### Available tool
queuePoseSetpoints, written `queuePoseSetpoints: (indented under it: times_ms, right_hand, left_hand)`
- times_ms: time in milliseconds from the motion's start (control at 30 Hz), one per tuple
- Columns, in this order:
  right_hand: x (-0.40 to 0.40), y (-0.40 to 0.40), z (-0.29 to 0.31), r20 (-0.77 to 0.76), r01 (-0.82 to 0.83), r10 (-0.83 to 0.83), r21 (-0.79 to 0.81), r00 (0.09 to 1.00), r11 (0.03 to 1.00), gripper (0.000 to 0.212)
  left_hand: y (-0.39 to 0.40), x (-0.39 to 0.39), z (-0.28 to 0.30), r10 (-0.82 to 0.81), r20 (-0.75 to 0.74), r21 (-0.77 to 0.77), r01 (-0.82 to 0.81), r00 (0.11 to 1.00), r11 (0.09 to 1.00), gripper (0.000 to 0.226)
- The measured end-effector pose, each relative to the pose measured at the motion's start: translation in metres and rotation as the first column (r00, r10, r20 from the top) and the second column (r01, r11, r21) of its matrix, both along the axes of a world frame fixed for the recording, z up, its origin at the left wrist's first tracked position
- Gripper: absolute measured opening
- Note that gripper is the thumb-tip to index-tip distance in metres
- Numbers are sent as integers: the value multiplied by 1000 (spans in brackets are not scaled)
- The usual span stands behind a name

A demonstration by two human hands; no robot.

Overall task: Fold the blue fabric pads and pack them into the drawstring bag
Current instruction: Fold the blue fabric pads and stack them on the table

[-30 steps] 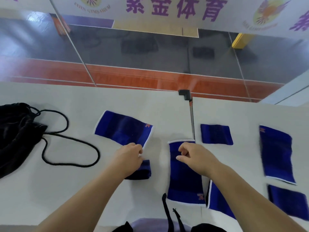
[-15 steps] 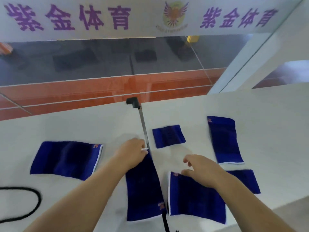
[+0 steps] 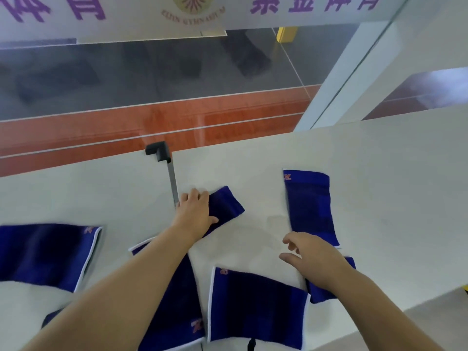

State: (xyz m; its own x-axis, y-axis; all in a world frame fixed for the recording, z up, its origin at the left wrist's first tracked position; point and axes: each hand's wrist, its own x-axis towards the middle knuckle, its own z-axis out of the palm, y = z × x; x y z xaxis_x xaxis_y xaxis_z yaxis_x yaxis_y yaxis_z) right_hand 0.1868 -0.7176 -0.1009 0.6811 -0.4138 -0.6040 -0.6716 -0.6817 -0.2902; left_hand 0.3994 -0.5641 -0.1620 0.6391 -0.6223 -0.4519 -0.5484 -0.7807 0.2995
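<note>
Hands work over a white tabletop (image 3: 379, 173) strewn with blue fabric pads. The left hand (image 3: 193, 215) reaches to the far middle and lies on a small folded pad (image 3: 225, 207), fingers draped over its left end and thumb on its near edge; it appears to be taking hold of the pad to gather it, though whether the fingers actually pinch the cloth cannot be told. The right hand (image 3: 310, 257) hovers released, fingers loosely spread, above bare tabletop, holding nothing, seemingly ready for the next pad.

Unfolded pads lie flat, probably spread out for folding one at a time: a long one (image 3: 310, 206) at far right, a wide one (image 3: 255, 305) near the centre, another (image 3: 177, 300) partly under the left forearm, and one (image 3: 48, 254) at far left. A smaller pad (image 3: 321, 291) shows beneath the right wrist. A metal strip with a black bracket (image 3: 158, 149) marks a seam in the tabletop. The drawstring bag is out of view.
</note>
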Motion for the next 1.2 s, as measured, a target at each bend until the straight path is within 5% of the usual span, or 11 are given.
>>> queuePoseSetpoints:
  times_ms: [200, 567, 933, 1200]
  right_hand:
    - [-18, -13, -6, 51, 39, -39, -1, 998, 999, 31]
    - [-90, -46, -22, 80, 106, -94, -161, 992, 981, 34]
    - [-116, -48, -44, -46, -8, -4, -273, 999, 962, 56]
    - [-118, -55, -34, -54, 29, -44, -254, 998, 967, 15]
  left_hand:
    - [10, -15, 18, 111, -128, -197, -134, 986, 971, 20]
    - [-12, -90, 42, 195, -448, -355, -373, 873, 857, 19]
    - [-2, -140, 7, 272, -549, -220, -451, 790, 865, 23]
    - [-3, -142, 6, 347, -536, -171, -501, 770, 849, 12]
